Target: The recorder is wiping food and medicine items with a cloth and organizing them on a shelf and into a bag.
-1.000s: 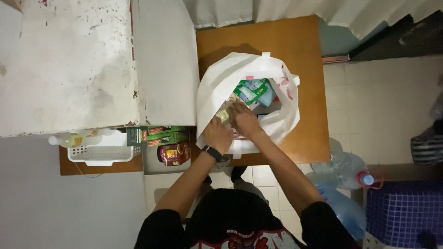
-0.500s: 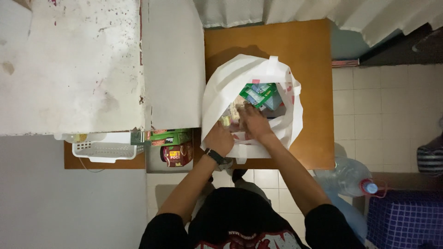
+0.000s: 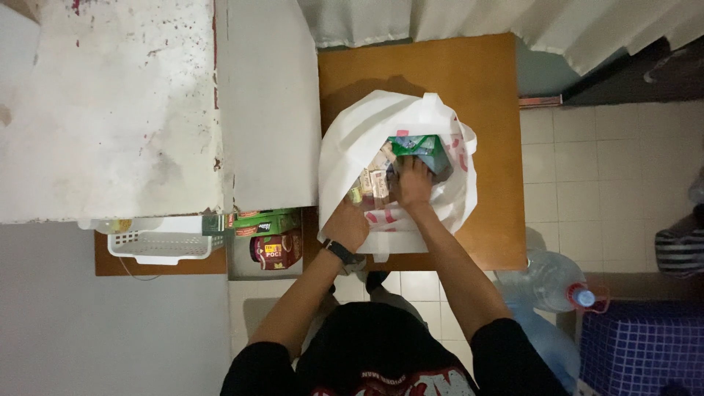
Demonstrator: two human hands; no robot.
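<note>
Head view: brown wooden table stands on pale tiled floor, beside a white cabinet. White plastic bag sits open on the table. Left hand grips the bag's near rim, fingers closed on the plastic. Right hand is inside the bag among packets, touching a green carton; whether it grasps the carton cannot be told, fingers partly hidden. Hands are apart. Clear water bottle lies right of the table; white basket left.

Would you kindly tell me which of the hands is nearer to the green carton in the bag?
Right. The right hand reaches just below the green carton; the left hand grips the white bag rim farther away.
</note>
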